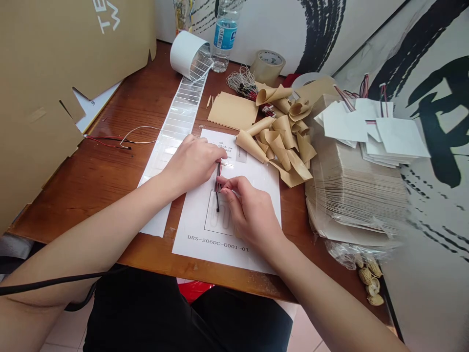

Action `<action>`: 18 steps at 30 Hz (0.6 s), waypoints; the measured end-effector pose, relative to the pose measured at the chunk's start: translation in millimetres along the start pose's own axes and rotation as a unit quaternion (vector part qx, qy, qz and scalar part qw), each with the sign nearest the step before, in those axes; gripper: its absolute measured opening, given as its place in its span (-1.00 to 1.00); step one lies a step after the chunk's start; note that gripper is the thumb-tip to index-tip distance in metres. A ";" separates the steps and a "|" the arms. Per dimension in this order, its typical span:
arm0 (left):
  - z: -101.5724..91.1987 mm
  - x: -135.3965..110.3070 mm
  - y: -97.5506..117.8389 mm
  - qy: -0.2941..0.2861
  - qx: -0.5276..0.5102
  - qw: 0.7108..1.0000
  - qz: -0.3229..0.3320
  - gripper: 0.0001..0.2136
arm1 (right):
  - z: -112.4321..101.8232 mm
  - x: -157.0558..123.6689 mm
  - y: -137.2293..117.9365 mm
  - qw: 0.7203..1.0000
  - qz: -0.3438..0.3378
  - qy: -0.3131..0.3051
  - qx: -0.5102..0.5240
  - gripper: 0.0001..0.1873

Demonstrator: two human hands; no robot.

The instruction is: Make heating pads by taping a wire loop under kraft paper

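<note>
- Head view: black-and-red wires (217,199) are showing just above a printed sheet (190,232), between the hands.
- Left hand (196,159) and right hand (251,208) are pinching them, fingers closed narrowly at the upper end and the middle.
- They are probably feeling light, limp and delicate; gripping along the middle is likely sparing the ends.
- Clear plastic bag (342,250) is wrapping a stack of thin sheets (359,198); a bottle (224,36) is standing behind, its contents unclear.
</note>
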State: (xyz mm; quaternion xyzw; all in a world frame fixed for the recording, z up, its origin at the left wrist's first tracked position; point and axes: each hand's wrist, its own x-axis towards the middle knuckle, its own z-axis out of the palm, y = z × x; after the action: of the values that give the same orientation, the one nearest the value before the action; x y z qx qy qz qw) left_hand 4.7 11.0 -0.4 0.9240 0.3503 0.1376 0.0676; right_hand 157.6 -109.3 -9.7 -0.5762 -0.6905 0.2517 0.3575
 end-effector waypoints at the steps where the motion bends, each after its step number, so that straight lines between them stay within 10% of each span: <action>1: -1.2 -0.3 0.8 -0.003 0.011 1.000 0.005 -0.67 | -0.1 0.0 0.0 1.000 -0.002 0.000 0.000 -0.89; 18: -4.9 -3.5 4.1 -0.026 0.031 0.999 0.027 -0.75 | -3.0 -2.5 -4.3 0.992 -0.099 0.023 -0.079 -0.87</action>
State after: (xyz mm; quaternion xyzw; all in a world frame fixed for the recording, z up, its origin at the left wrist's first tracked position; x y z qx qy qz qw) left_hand 3.3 5.8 4.4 0.9382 0.3271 0.1041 0.0447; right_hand 157.6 -112.8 -5.2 -0.5373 -0.7534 0.1460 0.3497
